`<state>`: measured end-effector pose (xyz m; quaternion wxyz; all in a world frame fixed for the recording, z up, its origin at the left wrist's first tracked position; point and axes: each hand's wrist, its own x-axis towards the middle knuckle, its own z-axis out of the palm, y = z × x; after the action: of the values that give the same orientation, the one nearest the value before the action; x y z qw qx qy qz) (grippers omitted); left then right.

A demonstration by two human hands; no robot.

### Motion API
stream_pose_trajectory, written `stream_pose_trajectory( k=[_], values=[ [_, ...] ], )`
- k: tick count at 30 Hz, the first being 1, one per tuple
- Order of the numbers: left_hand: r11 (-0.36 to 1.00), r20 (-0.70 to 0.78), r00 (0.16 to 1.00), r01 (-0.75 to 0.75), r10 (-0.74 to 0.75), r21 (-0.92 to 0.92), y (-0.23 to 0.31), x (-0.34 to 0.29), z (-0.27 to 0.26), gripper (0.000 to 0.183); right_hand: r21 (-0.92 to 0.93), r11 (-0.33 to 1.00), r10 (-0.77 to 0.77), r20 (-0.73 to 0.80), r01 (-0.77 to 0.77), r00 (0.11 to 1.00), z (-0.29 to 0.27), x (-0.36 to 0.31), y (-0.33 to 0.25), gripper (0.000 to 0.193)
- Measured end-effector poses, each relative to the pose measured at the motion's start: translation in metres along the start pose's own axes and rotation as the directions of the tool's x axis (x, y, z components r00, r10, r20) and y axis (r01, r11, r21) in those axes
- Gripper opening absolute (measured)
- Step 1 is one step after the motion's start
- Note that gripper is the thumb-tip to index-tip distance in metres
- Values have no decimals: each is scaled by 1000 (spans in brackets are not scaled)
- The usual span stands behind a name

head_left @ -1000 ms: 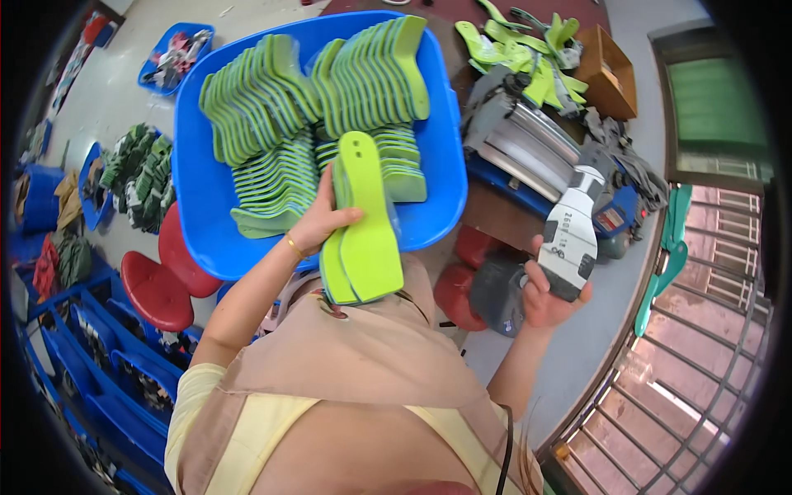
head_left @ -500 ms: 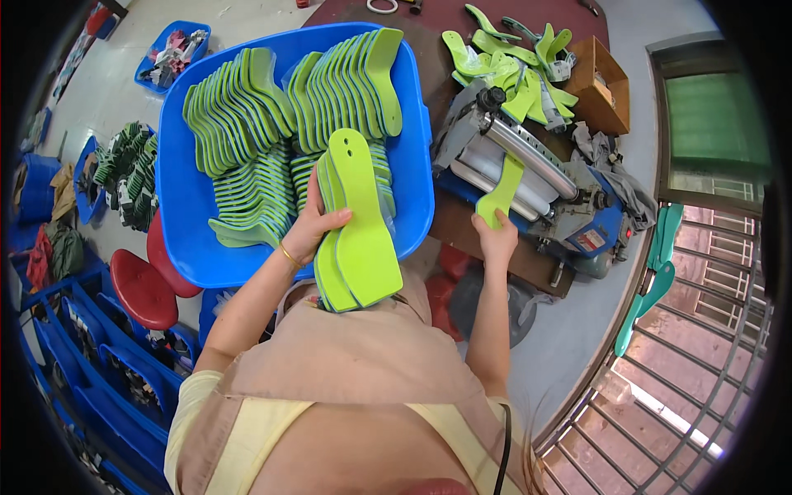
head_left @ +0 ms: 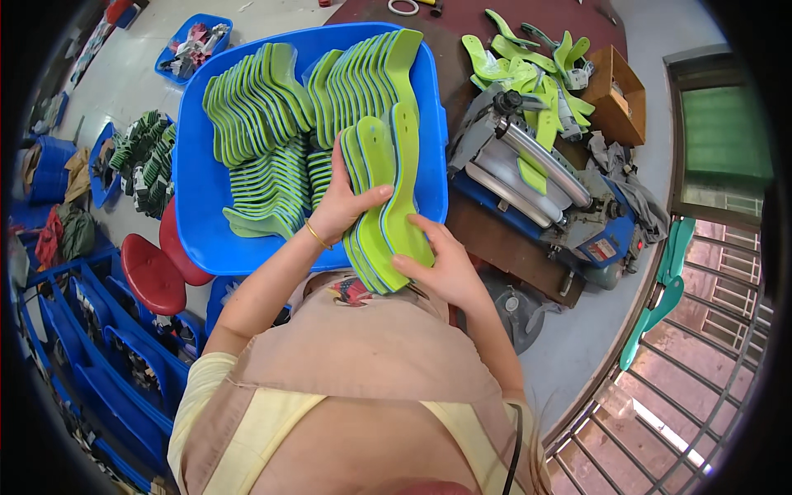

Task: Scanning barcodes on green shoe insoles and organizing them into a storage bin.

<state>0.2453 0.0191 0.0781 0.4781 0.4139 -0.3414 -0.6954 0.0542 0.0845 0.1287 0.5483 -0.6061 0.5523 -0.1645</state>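
My left hand (head_left: pixel 351 202) is wrapped round a small stack of lime-green curved pieces (head_left: pixel 371 169), each with a rounded narrow end and a wider end. My right hand (head_left: pixel 450 264) pinches the wider end of the front piece (head_left: pixel 402 198), which lies against the stack and leans to the right. Behind them, a large blue tub (head_left: pixel 194 177) holds rows of the same pieces (head_left: pixel 264 103), packed close together. To the right, another lime-green piece (head_left: pixel 534 175) rests at the metal rollers of a roller machine (head_left: pixel 516 194).
Loose green pieces (head_left: pixel 528 70) lie heaped on the dark red table (head_left: pixel 462 25), beside a wooden box (head_left: pixel 615 91). On the left are a red stool seat (head_left: pixel 154 272), blue crates (head_left: pixel 91 330) and smaller blue tubs (head_left: pixel 194 33). A barred window (head_left: pixel 701 330) stands at the right.
My right hand has moved left from the rollers to the stack, bringing a green piece. Another piece now shows at the rollers. The view has shifted slightly.
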Motion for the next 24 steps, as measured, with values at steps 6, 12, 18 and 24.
stream_pose_trajectory(
  k=[6,12,18,24],
  values=[
    [994,45,998,26,-31,104,9,-3,-8,108,609,780,161,31,-146,986,-8,-6,33,72],
    [949,93,993,-91,66,303,4,-4,0,105,134,983,-93,-219,124,971,43,5,29,75],
    [995,-31,996,83,-85,-51,12,-3,-41,77,930,215,-60,-291,297,955,4,-11,55,78],
    [662,541,826,497,-162,-561,32,1,-36,82,865,499,-153,32,50,988,-19,-36,51,88]
  ],
)
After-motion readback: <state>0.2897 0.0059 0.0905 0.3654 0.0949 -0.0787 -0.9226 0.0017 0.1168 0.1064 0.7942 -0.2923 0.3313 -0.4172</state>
